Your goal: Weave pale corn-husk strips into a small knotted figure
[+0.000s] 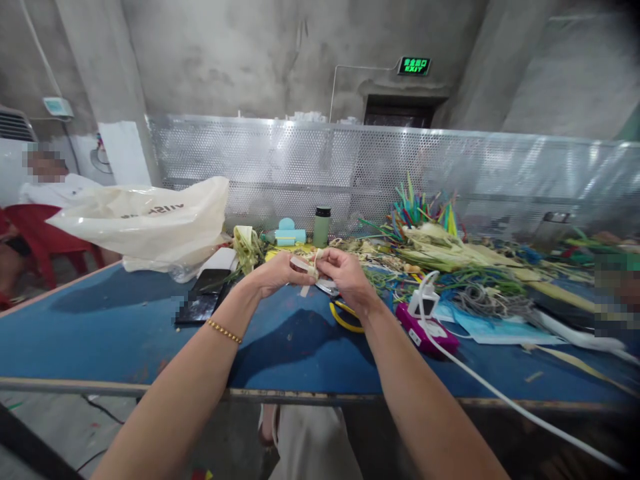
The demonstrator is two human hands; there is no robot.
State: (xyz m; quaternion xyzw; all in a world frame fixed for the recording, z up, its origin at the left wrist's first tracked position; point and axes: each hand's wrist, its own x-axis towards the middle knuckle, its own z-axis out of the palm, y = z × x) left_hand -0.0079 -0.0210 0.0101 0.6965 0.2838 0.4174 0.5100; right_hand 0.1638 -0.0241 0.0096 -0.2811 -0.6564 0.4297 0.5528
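Observation:
Over the blue table, my left hand and my right hand meet with their fingertips almost touching. Between them is a small pale strip, looped or folded near the right fingertips; its exact kind is too small to tell. The left fingers are closed on its left part, while my right thumb and forefinger pinch its other end. Just under the right hand lies a tool with yellow loop handles, partly hidden by the wrist. A shiny metal piece shows below the fingers.
A large cream plastic bag and a dark phone-like slab are at left. Behind stands a green bottle. Dried husks, green strands and a purple power strip with a white cable fill the right. A person sits far left.

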